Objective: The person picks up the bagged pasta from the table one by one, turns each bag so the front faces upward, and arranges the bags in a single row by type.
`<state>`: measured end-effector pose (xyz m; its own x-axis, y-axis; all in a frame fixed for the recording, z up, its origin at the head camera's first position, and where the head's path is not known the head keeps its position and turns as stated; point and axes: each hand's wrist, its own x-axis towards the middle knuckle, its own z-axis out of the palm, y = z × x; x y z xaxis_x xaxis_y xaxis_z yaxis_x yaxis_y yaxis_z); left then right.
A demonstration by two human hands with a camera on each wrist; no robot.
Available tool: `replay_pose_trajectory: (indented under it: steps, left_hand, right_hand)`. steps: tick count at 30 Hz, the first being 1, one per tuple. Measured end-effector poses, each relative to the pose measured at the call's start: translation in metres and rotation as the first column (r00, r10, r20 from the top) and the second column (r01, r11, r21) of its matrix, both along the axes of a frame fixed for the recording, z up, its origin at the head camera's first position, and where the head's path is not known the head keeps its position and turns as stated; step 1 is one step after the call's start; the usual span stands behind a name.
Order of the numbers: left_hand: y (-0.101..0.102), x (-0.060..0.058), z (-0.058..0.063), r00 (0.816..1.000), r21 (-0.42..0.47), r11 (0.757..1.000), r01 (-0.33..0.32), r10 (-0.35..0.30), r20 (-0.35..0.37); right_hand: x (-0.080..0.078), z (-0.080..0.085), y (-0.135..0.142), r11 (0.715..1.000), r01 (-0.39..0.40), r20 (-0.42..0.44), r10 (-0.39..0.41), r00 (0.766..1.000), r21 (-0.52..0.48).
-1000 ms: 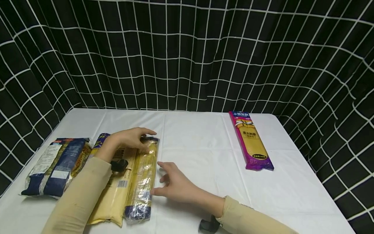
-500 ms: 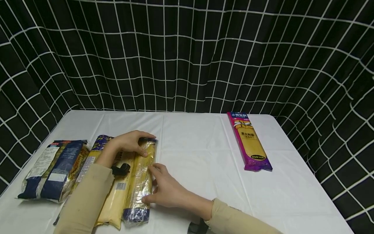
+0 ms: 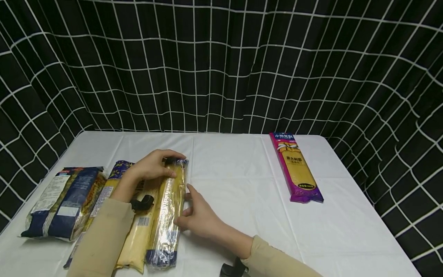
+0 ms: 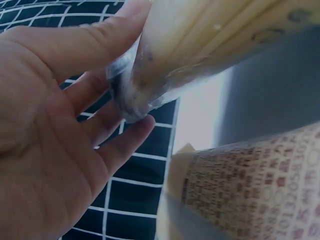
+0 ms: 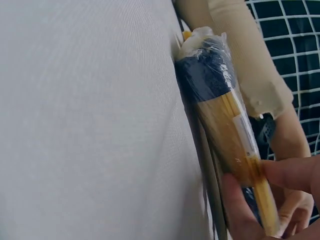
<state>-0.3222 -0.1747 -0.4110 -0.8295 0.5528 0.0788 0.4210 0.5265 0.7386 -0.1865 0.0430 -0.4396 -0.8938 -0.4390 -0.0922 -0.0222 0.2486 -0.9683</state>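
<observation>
A clear packet of spaghetti (image 3: 167, 215) with dark blue ends lies lengthwise, its far end raised off the table. At that far end my left hand (image 3: 152, 165) holds it, thumb on top and fingers around the tip; the left wrist view shows the packet's end (image 4: 165, 75) between them. My right hand (image 3: 202, 217) pinches the packet's right edge about halfway down. In the right wrist view, thumb and a finger press on two sides of the packet (image 5: 220, 130). Beside it, partly under my left forearm, is a yellow pasta bag (image 3: 133, 242) with a barcode.
Farther left lies a navy pasta bag (image 3: 65, 202) with a white label. A pink and purple spaghetti packet (image 3: 297, 169) lies alone at the back right. White cloth covers the table (image 3: 238, 173), and a black grid curtain (image 3: 221, 69) hangs behind.
My right hand has come leftward onto the packet's edge and slid slightly away from me. The packet's far end has risen a little with my left hand, and its face has tilted.
</observation>
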Motion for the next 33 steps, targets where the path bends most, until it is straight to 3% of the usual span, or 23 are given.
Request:
replay_pose_trajectory:
  steps: [7, 15, 20, 26, 30, 33]
  left_hand:
    - [0.004, 0.005, 0.009, 1.0, 0.051, 0.999, 0.009, -0.009, 0.013]
    - [0.015, 0.008, 0.015, 0.994, 0.101, 0.989, -0.109, 0.106, 0.033]
    - [0.021, 0.013, 0.02, 0.992, 0.152, 0.98, -0.127, 0.122, 0.041]
    - [0.02, 0.014, 0.021, 0.991, 0.21, 0.969, -0.133, 0.127, 0.038]
    - [0.017, 0.013, 0.021, 0.994, 0.256, 0.96, -0.111, 0.105, 0.039]
    - [0.017, 0.012, 0.023, 0.995, 0.3, 0.949, -0.099, 0.086, 0.057]
  right_hand:
    - [0.003, 0.002, 0.002, 0.996, 0.026, -0.036, -0.029, 0.999, -0.08]
    - [0.002, 0.018, 0.007, 0.992, 0.053, -0.22, -0.026, 0.975, 0.116]
    - [0.002, 0.025, 0.008, 0.992, 0.04, -0.253, -0.008, 0.967, 0.122]
    - [0.001, 0.021, 0.006, 0.997, 0.028, -0.262, -0.01, 0.965, 0.065]
    - [-0.002, 0.015, 0.007, 0.994, 0.066, -0.177, -0.081, 0.981, -0.089]
    - [-0.005, 0.012, 0.007, 0.967, 0.134, -0.099, -0.158, 0.982, -0.216]
